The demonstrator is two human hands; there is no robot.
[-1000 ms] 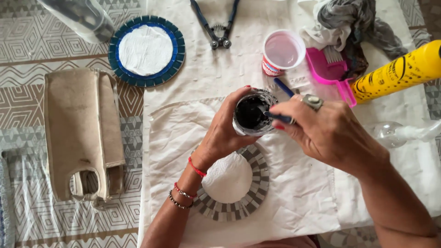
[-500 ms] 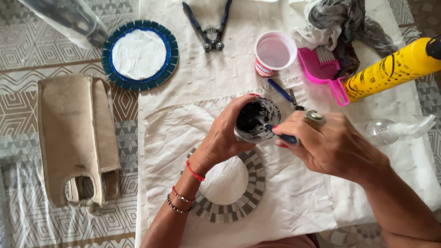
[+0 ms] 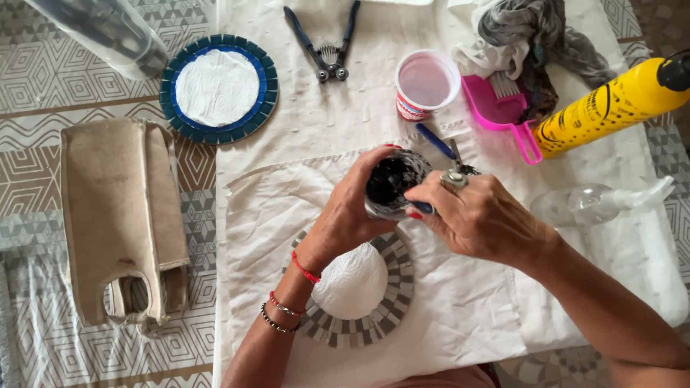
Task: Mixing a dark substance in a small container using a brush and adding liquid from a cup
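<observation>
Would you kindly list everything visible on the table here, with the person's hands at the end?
Small cup of dark paste: one, black inside, centre, in left hand.
Grey mosaic ring: one, grey and white, near edge.
Blue mosaic disc: one, blue rim, upper left.
Nippers: one, blue handles, top.
Pink cup: one, top centre.
Pink dustpan: one, upper right.
Yellow bottle: one, lying right.
Beige bag: one, left.
White cloth: one, under work.
Left hand: grips cup.
Right hand: holds blue-handled tool at cup.

Bright, even daylight; soft shadows, sharp focus.
</observation>
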